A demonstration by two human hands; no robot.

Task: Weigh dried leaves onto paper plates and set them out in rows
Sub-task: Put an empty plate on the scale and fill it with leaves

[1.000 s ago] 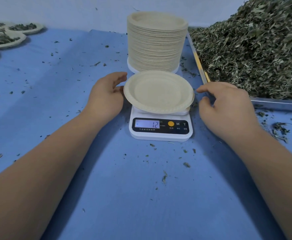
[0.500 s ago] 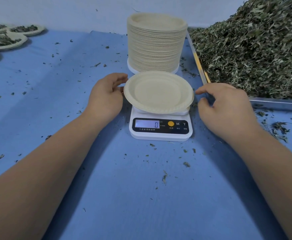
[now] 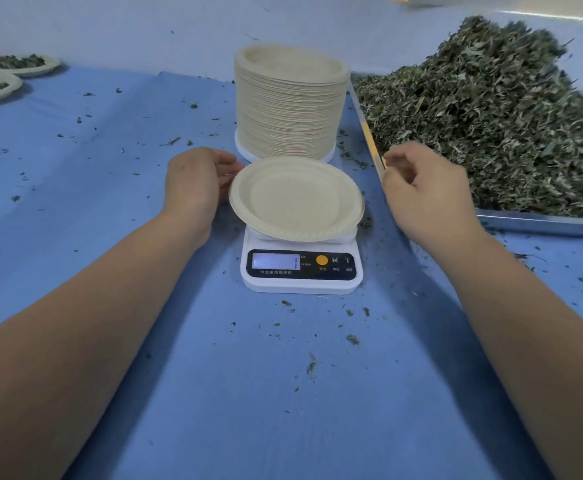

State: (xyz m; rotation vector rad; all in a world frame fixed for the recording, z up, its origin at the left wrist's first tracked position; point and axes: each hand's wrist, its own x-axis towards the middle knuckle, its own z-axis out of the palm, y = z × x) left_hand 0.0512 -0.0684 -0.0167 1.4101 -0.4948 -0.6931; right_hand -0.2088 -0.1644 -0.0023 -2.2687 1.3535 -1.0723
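On scale [image 3: 300, 285], plate [image 3: 295, 199], just beside left fingers [image 3: 226, 160]

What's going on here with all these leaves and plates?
A person is portioning dried leaves. An empty paper plate sits on a small scale, the left hand beside its rim. The right hand hovers empty at the tray of heaped leaves. A stack of plates stands behind; filled plates lie far left.

Right hand [image 3: 432, 199] drawn away from the right rim of the paper plate [image 3: 297, 199], towards the tray edge [image 3: 375, 147] beside the dried leaves [image 3: 491, 126], fingers [image 3: 392, 168] curled further in, scale display [image 3: 276, 261] changed from 12 to 0, latest reading blurred.
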